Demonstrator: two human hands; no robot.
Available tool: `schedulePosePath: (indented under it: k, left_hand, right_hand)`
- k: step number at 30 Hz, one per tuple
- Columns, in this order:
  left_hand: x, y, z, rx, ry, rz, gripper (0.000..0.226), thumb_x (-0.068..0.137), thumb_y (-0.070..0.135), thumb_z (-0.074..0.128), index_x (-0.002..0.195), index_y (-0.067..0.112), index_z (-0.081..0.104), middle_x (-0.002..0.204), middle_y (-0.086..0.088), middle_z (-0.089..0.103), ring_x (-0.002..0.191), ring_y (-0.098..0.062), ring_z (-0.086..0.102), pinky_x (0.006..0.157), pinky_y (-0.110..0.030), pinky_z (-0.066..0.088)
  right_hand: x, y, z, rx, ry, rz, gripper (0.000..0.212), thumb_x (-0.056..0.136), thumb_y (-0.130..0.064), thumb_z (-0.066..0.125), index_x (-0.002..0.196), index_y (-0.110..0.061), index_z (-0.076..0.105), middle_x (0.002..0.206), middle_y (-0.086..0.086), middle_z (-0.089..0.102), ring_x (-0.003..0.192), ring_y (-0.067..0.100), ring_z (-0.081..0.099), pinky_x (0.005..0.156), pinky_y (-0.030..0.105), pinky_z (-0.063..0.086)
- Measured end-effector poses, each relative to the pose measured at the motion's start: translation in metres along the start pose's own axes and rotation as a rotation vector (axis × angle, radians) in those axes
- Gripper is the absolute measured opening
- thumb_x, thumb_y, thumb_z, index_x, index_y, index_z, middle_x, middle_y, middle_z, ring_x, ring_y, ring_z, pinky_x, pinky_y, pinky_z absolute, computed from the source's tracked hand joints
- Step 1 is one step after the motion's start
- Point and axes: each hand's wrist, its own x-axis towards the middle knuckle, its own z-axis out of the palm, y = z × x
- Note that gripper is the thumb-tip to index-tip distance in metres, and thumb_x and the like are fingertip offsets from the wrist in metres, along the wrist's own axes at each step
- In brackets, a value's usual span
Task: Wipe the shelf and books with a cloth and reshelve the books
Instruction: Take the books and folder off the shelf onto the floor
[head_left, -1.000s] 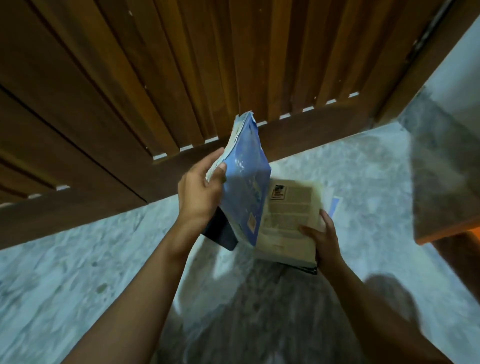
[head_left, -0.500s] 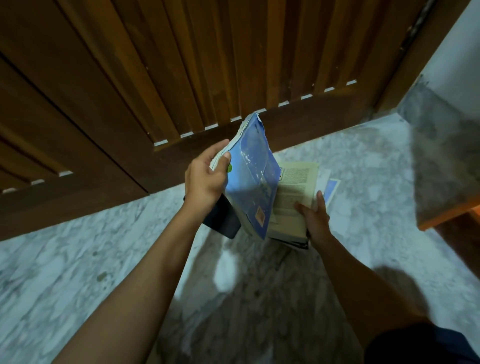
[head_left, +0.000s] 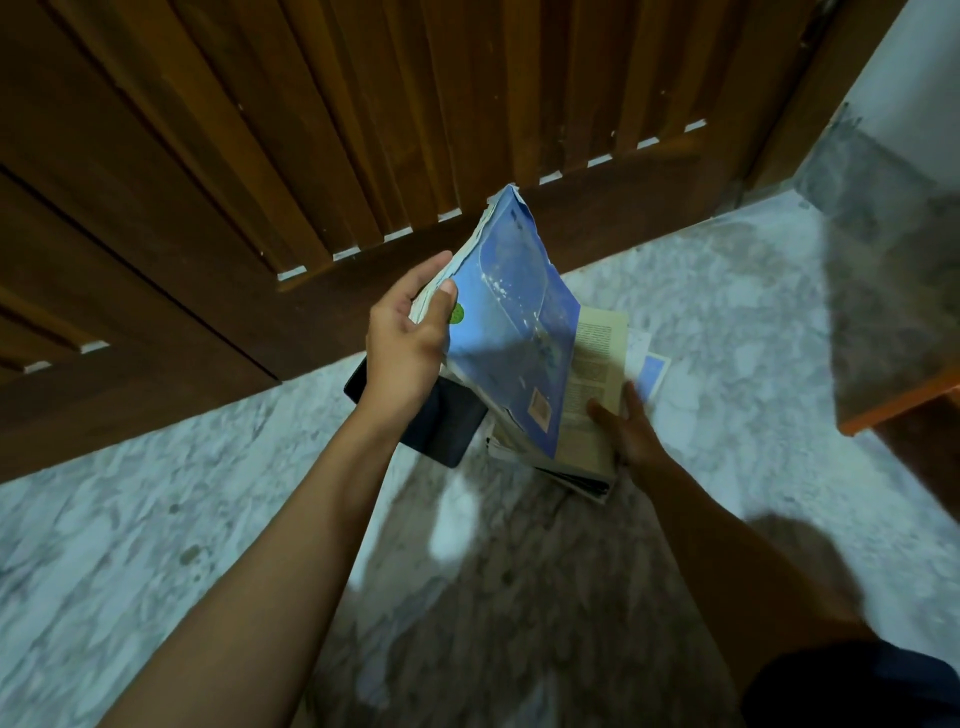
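A brown slatted wooden door (head_left: 363, 130) fills the upper half, its bottom rail meeting a pale veined marble floor (head_left: 130, 545) along a line that climbs to the right. The floor lies open to the left of the arms and toward the viewer. On the right a grey stone plinth (head_left: 893, 260) with an orange lower edge closes in, cut off by the frame.

On the floor just before the door sits a low stack of books: a yellowed paperback with printed text (head_left: 592, 374) on top, and a small blue-and-white book (head_left: 652, 369) peeking out beneath on the right. How many are in the stack is hard to make out.

A worn light-blue paperback book (head_left: 514, 332) stands on this stack. Its long axis is nearly upright and leans toward the door, with the cover facing right and the frayed top corner against the rail.

A dark navy flat object (head_left: 441, 426) lies beside the stack, partly hidden by the left wrist.

The left hand (head_left: 405, 343) pinches the blue book's left edge, thumb on the cover and fingers behind. The right hand (head_left: 628, 431) is blurred at the stack's right edge, thumb on the printed page. I cannot tell whether its fingers curl under.
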Motion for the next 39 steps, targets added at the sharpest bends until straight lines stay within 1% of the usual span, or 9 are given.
schedulePosePath:
  k: [3,9,14,19,21,25,28,33,39]
  left_hand:
    - [-0.002,0.004,0.010,-0.040,-0.010,0.001,0.028,0.095,0.010,0.054,0.122,0.006,0.059,0.106,0.006,0.062,0.084,0.006,0.060,0.073,-0.013,0.047]
    - [-0.002,0.019,0.031,-0.128,0.015,0.012,0.030,0.095,0.007,0.052,0.124,0.005,0.056,0.110,0.001,0.062,0.088,0.007,0.061,0.076,-0.013,0.048]
    - [-0.006,0.023,0.046,-0.190,-0.005,-0.009,0.029,0.095,0.008,0.052,0.124,0.010,0.055,0.113,-0.001,0.062,0.093,0.000,0.063,0.077,-0.016,0.049]
    - [-0.016,-0.002,0.058,-0.170,-0.030,-0.066,0.032,0.096,0.011,0.052,0.128,0.008,0.054,0.126,-0.006,0.059,0.094,0.002,0.061,0.077,-0.015,0.049]
    - [-0.023,-0.017,0.063,-0.155,-0.030,-0.114,0.035,0.096,0.013,0.052,0.130,0.010,0.052,0.129,-0.005,0.057,0.093,0.004,0.061,0.080,-0.015,0.050]
    - [-0.031,-0.055,0.065,-0.163,-0.090,-0.268,0.047,0.088,0.034,0.063,0.131,0.019,0.052,0.132,-0.007,0.056,0.108,-0.015,0.061,0.095,-0.033,0.049]
    - [-0.041,-0.079,0.063,-0.148,-0.108,-0.380,0.045,0.093,0.023,0.057,0.136,0.015,0.045,0.129,-0.010,0.056,0.094,-0.010,0.063,0.088,-0.031,0.052]
    - [-0.054,-0.102,0.060,-0.006,-0.199,-0.392,0.050,0.097,0.019,0.049,0.143,0.008,0.034,0.140,-0.012,0.048,0.122,-0.022,0.052,0.100,-0.032,0.047]
    - [-0.049,-0.120,0.066,0.133,-0.220,-0.373,0.055,0.098,0.022,0.047,0.147,0.014,0.024,0.150,-0.005,0.034,0.136,-0.021,0.036,0.112,-0.036,0.032]
  right_hand:
    - [-0.005,0.000,-0.004,-0.057,0.025,-0.053,0.098,0.063,-0.068,0.067,0.144,-0.028,0.029,0.144,0.005,0.044,0.124,0.030,0.050,0.097,0.055,0.045]
    - [-0.075,-0.085,0.005,0.042,0.329,-0.114,0.042,0.100,-0.019,0.043,0.140,-0.009,0.042,0.143,0.012,0.045,0.132,0.027,0.042,0.110,0.039,0.033]
    - [-0.094,-0.115,0.011,0.702,0.034,-0.062,0.037,0.103,-0.026,0.026,0.101,-0.009,0.059,0.071,-0.001,0.072,0.063,0.011,0.068,0.052,0.021,0.052]
    - [-0.089,-0.113,-0.009,1.025,-0.039,-0.057,0.037,0.098,-0.044,0.037,0.096,-0.015,0.060,0.072,0.002,0.071,0.059,0.017,0.069,0.054,0.028,0.057]
    - [-0.082,-0.102,-0.018,0.930,-0.012,-0.049,0.041,0.086,-0.054,0.056,0.101,-0.017,0.061,0.086,0.004,0.070,0.067,0.016,0.070,0.063,0.032,0.058]
    - [-0.076,-0.084,-0.031,0.783,0.034,0.002,0.061,0.086,-0.058,0.053,0.127,-0.013,0.058,0.121,0.017,0.063,0.098,0.029,0.066,0.078,0.042,0.056]
    - [-0.073,-0.076,-0.034,0.636,0.081,-0.057,0.073,0.077,-0.059,0.063,0.138,-0.022,0.047,0.131,0.010,0.058,0.110,0.029,0.061,0.092,0.049,0.051]
    - [-0.066,-0.080,-0.032,0.355,0.111,-0.177,0.034,0.102,-0.024,0.037,0.135,-0.029,0.041,0.115,-0.013,0.060,0.092,0.004,0.063,0.073,0.019,0.053]
    - [-0.054,-0.079,-0.024,0.085,0.117,-0.201,0.056,0.102,-0.014,0.034,0.151,-0.027,0.009,0.144,-0.009,0.032,0.120,0.005,0.039,0.094,0.022,0.039]
